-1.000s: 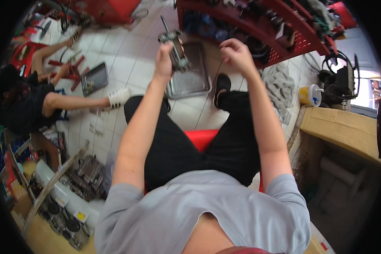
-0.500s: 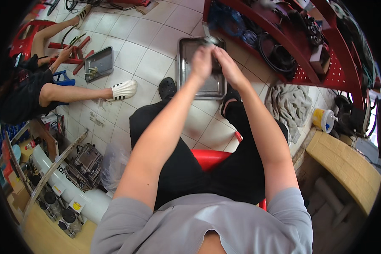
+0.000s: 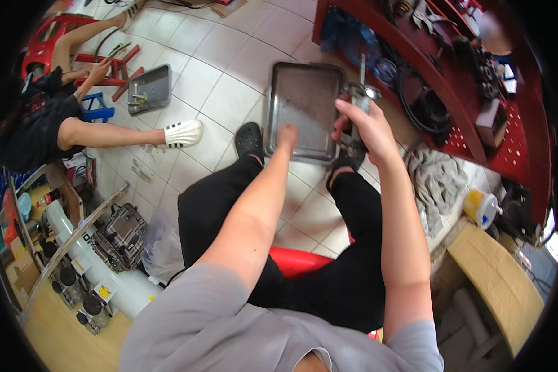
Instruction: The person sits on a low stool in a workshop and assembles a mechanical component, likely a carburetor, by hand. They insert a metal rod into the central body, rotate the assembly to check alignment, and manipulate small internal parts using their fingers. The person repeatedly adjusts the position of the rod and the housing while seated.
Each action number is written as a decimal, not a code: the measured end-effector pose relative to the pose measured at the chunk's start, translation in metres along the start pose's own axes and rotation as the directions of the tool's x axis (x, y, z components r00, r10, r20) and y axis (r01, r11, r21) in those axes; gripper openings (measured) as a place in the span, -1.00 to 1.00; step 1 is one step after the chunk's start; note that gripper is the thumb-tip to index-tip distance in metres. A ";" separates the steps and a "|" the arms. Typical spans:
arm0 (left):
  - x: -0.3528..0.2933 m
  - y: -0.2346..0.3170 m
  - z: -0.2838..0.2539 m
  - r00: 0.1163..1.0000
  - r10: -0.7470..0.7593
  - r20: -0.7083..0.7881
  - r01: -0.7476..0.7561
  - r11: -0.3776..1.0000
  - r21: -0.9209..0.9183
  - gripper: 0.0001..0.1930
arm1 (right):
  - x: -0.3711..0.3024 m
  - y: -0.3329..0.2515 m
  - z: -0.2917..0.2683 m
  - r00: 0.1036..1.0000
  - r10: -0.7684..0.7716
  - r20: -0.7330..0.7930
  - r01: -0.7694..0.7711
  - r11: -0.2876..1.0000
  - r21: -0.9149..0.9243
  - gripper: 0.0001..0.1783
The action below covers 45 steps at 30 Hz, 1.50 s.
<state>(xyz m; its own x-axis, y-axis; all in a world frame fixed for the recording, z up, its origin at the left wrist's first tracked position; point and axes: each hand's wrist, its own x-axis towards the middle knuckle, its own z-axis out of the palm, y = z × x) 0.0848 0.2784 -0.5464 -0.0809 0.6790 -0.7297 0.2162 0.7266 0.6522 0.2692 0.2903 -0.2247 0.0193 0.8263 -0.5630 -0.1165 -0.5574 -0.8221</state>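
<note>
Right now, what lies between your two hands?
In the head view, only the bare metal tray on the floor shows between the left hand and right hand.

Two metal trays [image 3: 304, 99] [image 3: 150, 88] on the floor, two people, one red stool [image 3: 297, 260], one yellow cup [image 3: 481, 208].

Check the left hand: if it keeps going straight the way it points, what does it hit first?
Most likely the dark rectangular metal tray on the tiled floor. The left hand points forward and down over the tray's near edge. Depth is unclear from this single view, so I cannot tell whether it already touches.
</note>
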 end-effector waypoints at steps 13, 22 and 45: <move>0.078 -0.074 -0.028 0.908 -0.120 -0.401 0.014 0.966 -0.259 -0.59 | -0.006 -0.015 -0.008 0.998 -0.024 -0.056 0.024 1.000 0.002 -0.49; -0.086 0.177 0.019 0.951 0.291 0.102 -0.185 0.802 -0.568 -0.52 | -0.032 -0.017 0.001 0.983 -0.174 0.053 0.179 0.977 -0.116 -0.49; -0.414 0.071 -0.102 0.511 0.800 0.315 -0.631 0.597 -0.495 -0.30 | -0.280 0.085 0.115 0.739 -0.653 -0.164 0.289 0.527 -0.799 -0.23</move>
<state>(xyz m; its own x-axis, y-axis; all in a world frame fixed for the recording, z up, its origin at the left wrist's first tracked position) 0.0340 0.0592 -0.1772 0.4377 0.8951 0.0844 -0.3016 0.0578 0.9517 0.1394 0.0210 -0.1268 0.2530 0.9615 0.1072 0.7380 -0.1202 -0.6640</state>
